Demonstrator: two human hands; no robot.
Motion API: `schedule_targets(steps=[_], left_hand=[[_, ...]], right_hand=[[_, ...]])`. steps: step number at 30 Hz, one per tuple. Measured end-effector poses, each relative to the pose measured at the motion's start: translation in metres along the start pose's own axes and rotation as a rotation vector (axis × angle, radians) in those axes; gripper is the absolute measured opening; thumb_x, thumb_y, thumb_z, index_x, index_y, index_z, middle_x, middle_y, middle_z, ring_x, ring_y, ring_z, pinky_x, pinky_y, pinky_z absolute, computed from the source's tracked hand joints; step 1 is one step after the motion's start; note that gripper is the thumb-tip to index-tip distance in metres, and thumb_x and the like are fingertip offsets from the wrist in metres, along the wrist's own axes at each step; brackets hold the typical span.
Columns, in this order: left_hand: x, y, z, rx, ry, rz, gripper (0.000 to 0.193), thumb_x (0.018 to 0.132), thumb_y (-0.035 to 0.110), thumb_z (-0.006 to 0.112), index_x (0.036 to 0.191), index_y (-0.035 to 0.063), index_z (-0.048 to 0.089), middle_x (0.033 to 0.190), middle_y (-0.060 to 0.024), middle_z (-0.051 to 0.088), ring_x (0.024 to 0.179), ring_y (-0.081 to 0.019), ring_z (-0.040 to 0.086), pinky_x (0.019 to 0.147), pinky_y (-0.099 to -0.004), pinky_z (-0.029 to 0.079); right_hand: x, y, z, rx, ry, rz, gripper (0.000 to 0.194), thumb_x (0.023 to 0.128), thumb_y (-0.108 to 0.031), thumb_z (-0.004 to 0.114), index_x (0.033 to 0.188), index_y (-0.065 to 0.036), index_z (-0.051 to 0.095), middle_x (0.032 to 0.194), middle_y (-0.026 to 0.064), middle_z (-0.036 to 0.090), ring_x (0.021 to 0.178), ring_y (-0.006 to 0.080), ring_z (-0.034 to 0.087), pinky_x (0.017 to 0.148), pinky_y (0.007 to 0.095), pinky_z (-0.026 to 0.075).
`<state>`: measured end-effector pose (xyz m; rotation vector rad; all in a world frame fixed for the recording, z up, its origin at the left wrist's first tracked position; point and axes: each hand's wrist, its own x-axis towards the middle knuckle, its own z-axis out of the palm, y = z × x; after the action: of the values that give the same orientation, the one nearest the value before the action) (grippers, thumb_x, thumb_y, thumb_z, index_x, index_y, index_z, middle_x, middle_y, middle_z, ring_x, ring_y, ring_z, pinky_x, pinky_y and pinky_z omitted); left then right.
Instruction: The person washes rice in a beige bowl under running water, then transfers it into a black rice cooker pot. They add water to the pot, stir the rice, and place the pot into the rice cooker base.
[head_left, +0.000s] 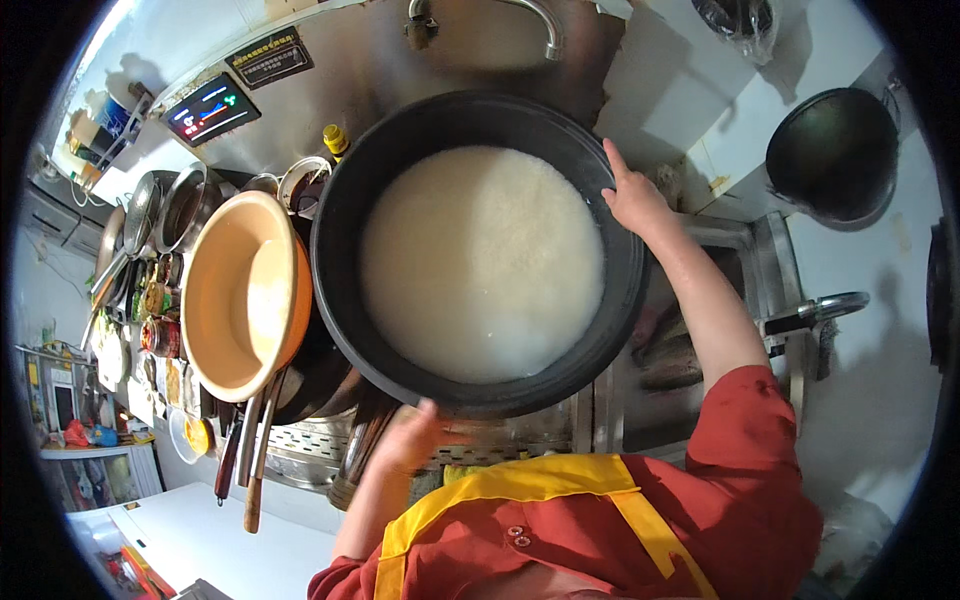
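A large black round tub (480, 401) stands before me, holding cloudy whitish water (450, 262) with what look like pale rice grains beneath it. My right hand (636, 201) grips the tub's far right rim, its index finger stretched along the edge and the thumb over the inner side. By the near left rim is my left hand (409, 436), blurred by motion; whether it touches the tub is unclear. An orange plastic basin (240, 300), pale inside, sits tilted just left of the tub.
Long-handled utensils (259, 450) jut out below the basin. Behind the tub are a curved faucet (553, 37) and a yellow-capped bottle (335, 140). To the right lie a metal sink (667, 420) with dark contents and another faucet (817, 307). A black wok (832, 157) hangs on the wall.
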<state>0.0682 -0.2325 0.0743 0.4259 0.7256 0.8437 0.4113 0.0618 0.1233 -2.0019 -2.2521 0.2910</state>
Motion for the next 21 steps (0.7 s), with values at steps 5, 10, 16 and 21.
schedule_targets(steps=[5,10,16,21], left_hand=[[0.006,0.084,-0.051,0.056,0.473,0.321,0.056,0.087,0.036,0.064,0.12,-0.0055,0.046,0.1,-0.0188,0.063,0.085,-0.0277,0.065,0.076,-0.0435,0.055],[0.057,0.148,-0.061,0.412,0.91,0.265,0.044,0.077,0.025,0.069,0.103,-0.0079,0.056,0.086,-0.0183,0.064,0.073,-0.0273,0.064,0.062,-0.0379,0.052],[0.048,0.143,-0.054,0.418,0.912,0.276,0.037,0.071,0.011,0.059,0.103,-0.0059,0.055,0.086,-0.0165,0.061,0.071,-0.0259,0.061,0.063,-0.0382,0.051],[0.024,0.123,-0.047,0.231,0.803,0.309,0.035,0.07,0.003,0.055,0.104,-0.0055,0.056,0.086,-0.0147,0.061,0.069,-0.0231,0.061,0.06,-0.034,0.052]], right_hand=[[0.002,0.009,0.003,0.09,0.005,-0.021,0.077,0.087,-0.016,0.056,0.147,-0.02,0.008,0.1,0.0259,0.062,0.092,0.0419,0.06,0.086,0.0473,0.047],[0.013,0.021,0.011,0.405,0.1,0.025,0.068,0.085,-0.023,0.061,0.143,-0.011,0.028,0.132,0.024,0.046,0.121,0.0358,0.047,0.1,0.0411,0.04],[-0.001,0.029,0.014,0.351,0.061,0.096,0.07,0.083,-0.024,0.062,0.142,-0.006,0.03,0.134,0.0252,0.045,0.121,0.0372,0.047,0.101,0.04,0.039],[-0.04,0.035,0.001,0.307,-0.01,0.101,0.071,0.082,-0.025,0.063,0.141,-0.003,0.03,0.132,0.0262,0.046,0.12,0.0368,0.048,0.099,0.0405,0.039]])
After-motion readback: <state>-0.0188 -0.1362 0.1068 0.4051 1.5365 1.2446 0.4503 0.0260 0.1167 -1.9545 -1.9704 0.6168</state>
